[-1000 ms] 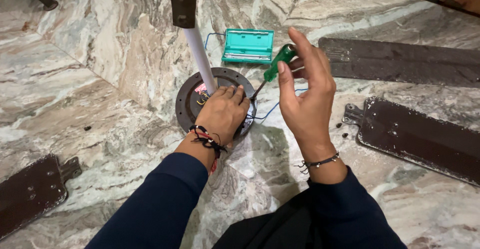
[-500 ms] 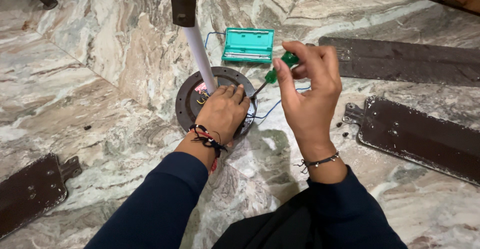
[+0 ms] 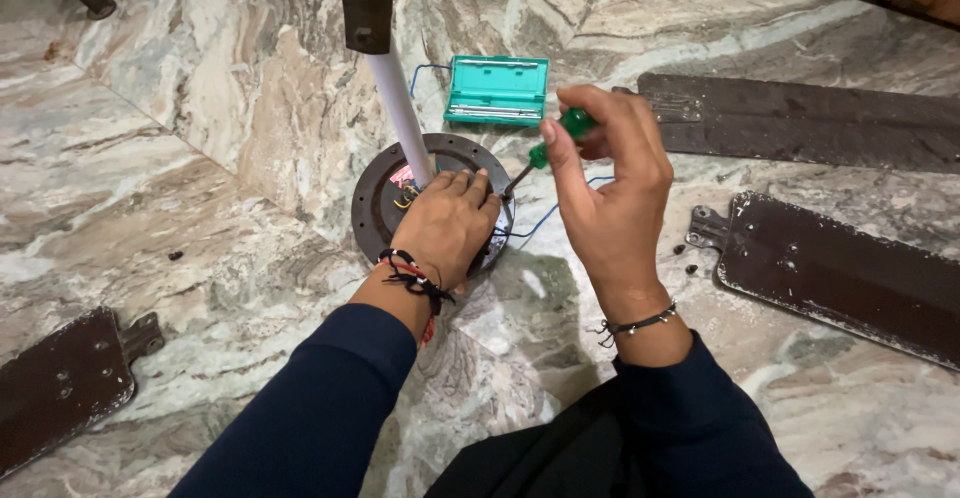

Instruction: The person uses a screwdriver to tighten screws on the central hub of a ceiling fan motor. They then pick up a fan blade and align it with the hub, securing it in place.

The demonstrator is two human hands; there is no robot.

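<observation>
Gripping, right hand (image 3: 610,193): fingers clamped on green screwdriver (image 3: 550,143), tip at motor hub (image 3: 385,198).
Left hand (image 3: 445,228): flat, fingers together, pressing hub.
Nearby: teal case (image 3: 497,90).

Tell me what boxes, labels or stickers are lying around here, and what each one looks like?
Tool case: teal plastic, rectangular, lying open on the marble floor behind the round fan motor.
Sticker: small, pinkish-red, on the motor top beside the white rod.
</observation>
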